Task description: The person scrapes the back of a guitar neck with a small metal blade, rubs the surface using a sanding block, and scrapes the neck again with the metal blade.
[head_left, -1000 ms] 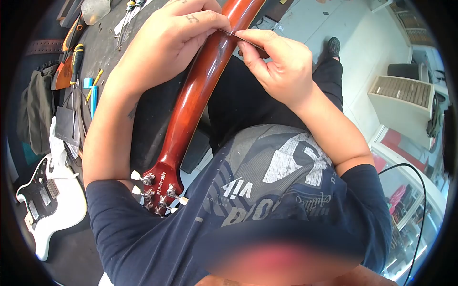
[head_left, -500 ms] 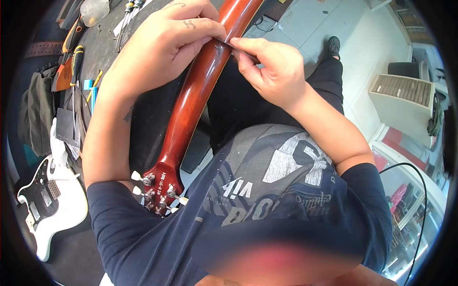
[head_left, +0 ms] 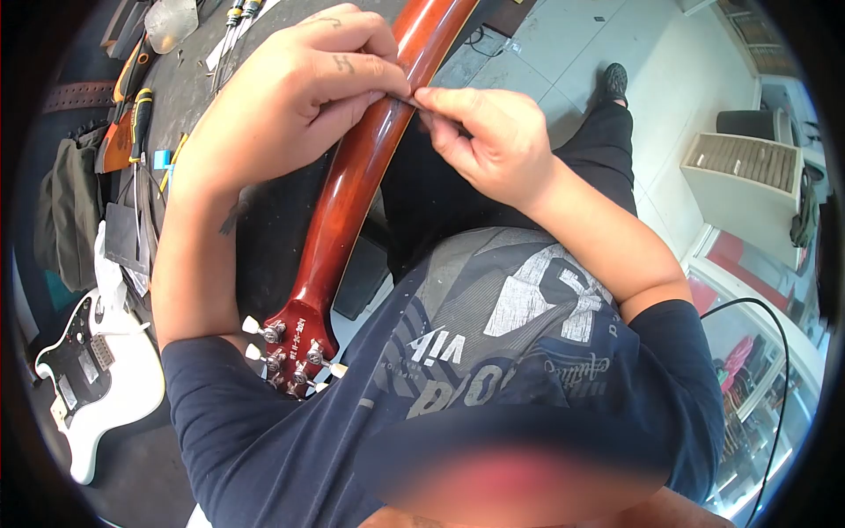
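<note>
A glossy reddish-brown guitar neck (head_left: 339,211) runs diagonally up the view, back side up. Its headstock (head_left: 295,330), with metal tuners and cream buttons, points toward my body. My left hand (head_left: 330,84) is closed over the left side of the neck, fingertips pinching one end of a thin flat strip (head_left: 407,100). On the neck's right side, my right hand (head_left: 493,136) pinches the other end between thumb and fingers. The strip lies across the back of the neck; fingers hide most of it, and its material is unclear.
A white electric guitar body (head_left: 128,387) lies at the left on a dark bench. Screwdrivers (head_left: 141,123), a blue-topped tool (head_left: 162,159) and dark cloth (head_left: 66,194) sit beyond my left arm. On the right stand a white box (head_left: 739,167) and a glass case (head_left: 748,352).
Both hands, with the strip between them, have slid slightly down along the neck toward the headstock. The neck has stayed in nearly the same place.
</note>
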A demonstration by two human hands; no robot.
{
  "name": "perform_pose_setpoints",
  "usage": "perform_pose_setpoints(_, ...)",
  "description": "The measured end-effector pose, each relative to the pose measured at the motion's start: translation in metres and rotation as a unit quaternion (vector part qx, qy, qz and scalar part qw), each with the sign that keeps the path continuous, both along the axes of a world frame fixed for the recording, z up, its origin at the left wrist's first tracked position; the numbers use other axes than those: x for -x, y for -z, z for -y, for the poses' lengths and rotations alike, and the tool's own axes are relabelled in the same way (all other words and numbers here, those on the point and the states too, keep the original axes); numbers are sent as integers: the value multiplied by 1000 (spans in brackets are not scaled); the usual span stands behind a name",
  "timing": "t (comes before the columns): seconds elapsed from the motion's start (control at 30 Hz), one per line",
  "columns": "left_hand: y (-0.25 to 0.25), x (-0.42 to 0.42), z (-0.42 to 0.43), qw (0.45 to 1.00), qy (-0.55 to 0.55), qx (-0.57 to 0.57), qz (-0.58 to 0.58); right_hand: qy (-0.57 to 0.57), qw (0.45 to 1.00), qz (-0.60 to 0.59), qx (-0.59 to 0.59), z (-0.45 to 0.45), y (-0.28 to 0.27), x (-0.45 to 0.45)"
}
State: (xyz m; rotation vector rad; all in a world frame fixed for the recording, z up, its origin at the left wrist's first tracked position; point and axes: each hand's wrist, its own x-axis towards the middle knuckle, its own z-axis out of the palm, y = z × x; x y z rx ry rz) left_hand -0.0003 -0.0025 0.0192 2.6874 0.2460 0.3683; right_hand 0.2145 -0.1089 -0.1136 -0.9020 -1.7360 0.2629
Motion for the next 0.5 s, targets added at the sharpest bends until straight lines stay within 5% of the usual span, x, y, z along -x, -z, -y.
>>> perform_pose_setpoints(0.2, 5, -2, 5, 998, -56, -22, 24, 13, 1000, -17, -3, -4, -2, -3)
perform_pose_setpoints(0.5, 2, 6, -1, 998, 34, 52, -3, -61, 998, 15, -24, 6, 9, -1)
